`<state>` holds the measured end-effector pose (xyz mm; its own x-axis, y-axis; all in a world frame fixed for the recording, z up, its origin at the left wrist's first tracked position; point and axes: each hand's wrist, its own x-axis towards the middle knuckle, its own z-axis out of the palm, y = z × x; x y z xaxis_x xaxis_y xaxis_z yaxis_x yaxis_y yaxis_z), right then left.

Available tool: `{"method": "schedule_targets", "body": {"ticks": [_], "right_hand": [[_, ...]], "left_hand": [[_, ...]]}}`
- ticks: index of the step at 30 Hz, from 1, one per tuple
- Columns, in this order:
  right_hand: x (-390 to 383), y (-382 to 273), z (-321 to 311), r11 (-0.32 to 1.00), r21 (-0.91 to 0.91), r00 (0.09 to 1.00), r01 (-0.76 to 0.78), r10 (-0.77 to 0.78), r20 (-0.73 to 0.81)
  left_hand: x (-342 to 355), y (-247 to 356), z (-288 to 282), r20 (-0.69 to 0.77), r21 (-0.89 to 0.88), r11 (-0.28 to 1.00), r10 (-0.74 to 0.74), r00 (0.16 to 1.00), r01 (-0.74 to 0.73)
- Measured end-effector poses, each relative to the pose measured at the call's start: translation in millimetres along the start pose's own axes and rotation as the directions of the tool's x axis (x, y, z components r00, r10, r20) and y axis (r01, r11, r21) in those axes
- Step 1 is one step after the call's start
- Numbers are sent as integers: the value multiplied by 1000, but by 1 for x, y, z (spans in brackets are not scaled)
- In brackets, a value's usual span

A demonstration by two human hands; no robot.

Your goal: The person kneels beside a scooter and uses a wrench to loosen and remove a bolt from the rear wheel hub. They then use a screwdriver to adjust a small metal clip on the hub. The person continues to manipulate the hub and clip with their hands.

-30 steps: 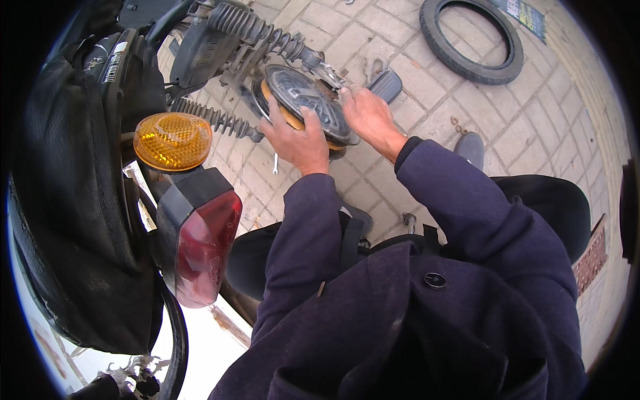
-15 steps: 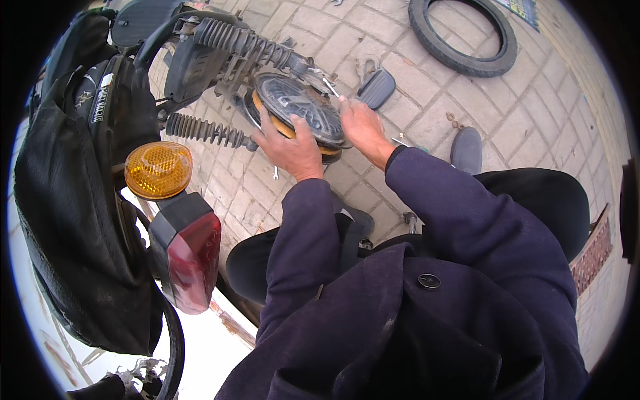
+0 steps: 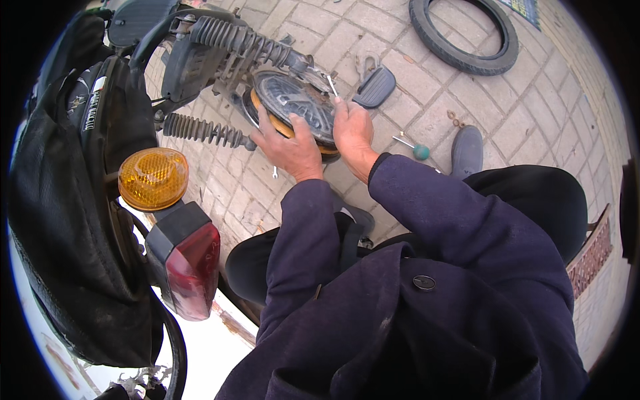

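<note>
A: Head view. Where is the work item?

B: The round hub plate (image 3: 293,107) sits at upper centre, on the rear end of the motorcycle, between the upper shock spring (image 3: 247,43) and the lower shock spring (image 3: 200,130). An orange-yellow rim shows along its lower edge.

A: Hand states?

B: The left hand (image 3: 290,148) lies on the plate's lower-left edge, fingers spread and curled over the rim — a bracing grip, not a closed fist. The right hand (image 3: 352,130) is at the plate's right edge, fingers pinched around a thin metal tool (image 3: 331,85) that points up and away. What its tip engages cannot be told.

A: Procedure note for this step?

B: By judgement: keep the left hand firm on the rim so the plate does not turn, and hold the tool in line with its seat. A slip would drive the tip toward the bracing fingers.

A: Arm pose?

B: Both forearms come in from the lower edge in dark blue sleeves and converge on the plate, wrists near one another.

A: Surroundings?

B: A green-handled screwdriver (image 3: 412,147) lies on the paving just right of the right wrist, a loose tyre (image 3: 467,40) well apart at top, and an amber indicator (image 3: 153,179) above a red tail lamp (image 3: 192,267) at left.
</note>
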<state>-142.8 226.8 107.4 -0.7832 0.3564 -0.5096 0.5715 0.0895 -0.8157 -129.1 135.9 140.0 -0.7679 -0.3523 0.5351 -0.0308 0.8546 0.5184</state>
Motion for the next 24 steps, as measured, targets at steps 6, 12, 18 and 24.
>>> {"method": "schedule_targets", "body": {"ticks": [6,12,18,24], "right_hand": [[8,-2,-13,999,32,986,-5,0,165],[52,13,-85,886,-291,898,361,-246,364],[58,39,-72,897,-175,865,405,-314,391],[65,60,-47,890,8,837,456,-432,337]], "left_hand": [[-1,3,-2,22,21,1000,-3,1000,3],[0,2,-2,26,38,999,0,1000,-1],[-1,6,-3,45,23,1000,-23,999,22],[1,9,-4,50,34,999,-12,999,11]]}}
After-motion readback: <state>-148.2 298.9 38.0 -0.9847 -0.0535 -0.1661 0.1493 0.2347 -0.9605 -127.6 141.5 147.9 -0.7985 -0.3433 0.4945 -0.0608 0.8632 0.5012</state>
